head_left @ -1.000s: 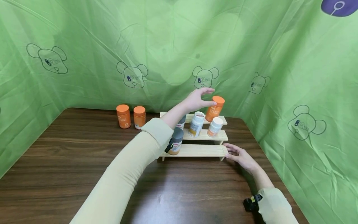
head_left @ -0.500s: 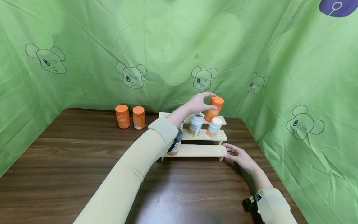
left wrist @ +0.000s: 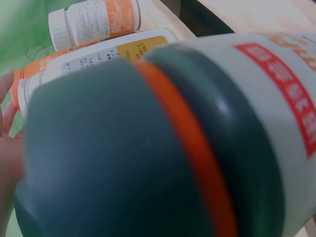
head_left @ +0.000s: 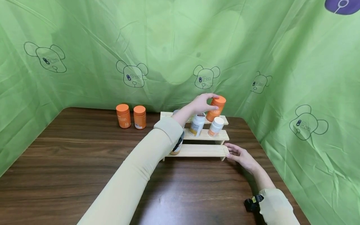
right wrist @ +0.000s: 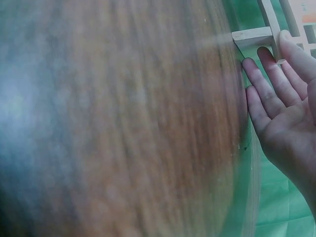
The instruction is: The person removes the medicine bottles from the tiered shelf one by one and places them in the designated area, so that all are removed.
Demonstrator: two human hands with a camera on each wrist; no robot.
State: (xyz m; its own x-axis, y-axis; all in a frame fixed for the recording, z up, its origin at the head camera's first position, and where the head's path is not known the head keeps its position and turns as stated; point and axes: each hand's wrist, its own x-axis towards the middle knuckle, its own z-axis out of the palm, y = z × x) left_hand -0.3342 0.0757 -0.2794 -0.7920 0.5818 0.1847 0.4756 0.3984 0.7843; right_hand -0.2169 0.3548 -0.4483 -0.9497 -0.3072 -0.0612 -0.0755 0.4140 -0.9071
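Observation:
At the right end of the top step of a three-step wooden shelf [head_left: 202, 151] stands an orange bottle [head_left: 215, 114] with an orange lid. My left hand [head_left: 200, 104] pinches it near the lid, thumb in front and fingers at the top and far side. On the middle step are a larger white bottle [head_left: 197, 126] and a smaller white bottle [head_left: 216, 127]. A dark-capped bottle [left wrist: 113, 148] fills much of the left wrist view, hiding most of that hand. My right hand [head_left: 243, 159] holds the lowest step's right end, thumb at its front edge [right wrist: 280, 58].
Two more orange bottles [head_left: 123, 117] stand on the dark wooden table [head_left: 84, 175], left of the shelf. The left sleeve [head_left: 140, 168] crosses over the shelf's left side and partly covers dark-capped bottles there. Green cloth [head_left: 168, 47] hangs behind and along the right side.
My left hand has come down and right onto the orange bottle, its fingers closing around the lid area. The right hand stays at the shelf's end.

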